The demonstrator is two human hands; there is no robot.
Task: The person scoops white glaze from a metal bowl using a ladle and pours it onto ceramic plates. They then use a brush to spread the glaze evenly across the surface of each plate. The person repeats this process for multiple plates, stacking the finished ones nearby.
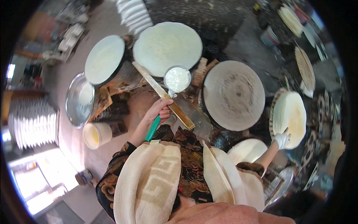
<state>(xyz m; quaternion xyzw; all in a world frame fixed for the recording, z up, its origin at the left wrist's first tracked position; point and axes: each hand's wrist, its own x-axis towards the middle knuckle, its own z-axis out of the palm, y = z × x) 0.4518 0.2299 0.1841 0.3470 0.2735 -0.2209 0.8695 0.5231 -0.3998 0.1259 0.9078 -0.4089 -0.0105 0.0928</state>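
My bare left hand (161, 108) grips two tools together in front of my chest. One is a round ladle (177, 79) full of white batter, its green handle (153, 129) pointing back toward me. The other is a long flat wooden scraper (151, 79), pale and coated at its far end. Out to the right, my right hand (282, 140) wears a whitish glove and rests at the lower edge of a pale round sheet (292, 114), fingers apart. That sheet lies on a woven round tray (271, 117). Nearest to the ladle is a round griddle covered with a pale batter layer (167, 47).
A second coated griddle (105, 59) stands left of it. To the right is a bare, brown-stained griddle (235, 95). At left are a steel basin (79, 99) and a plastic bucket (104, 133). Another pale round sheet (248, 151) lies below my right arm.
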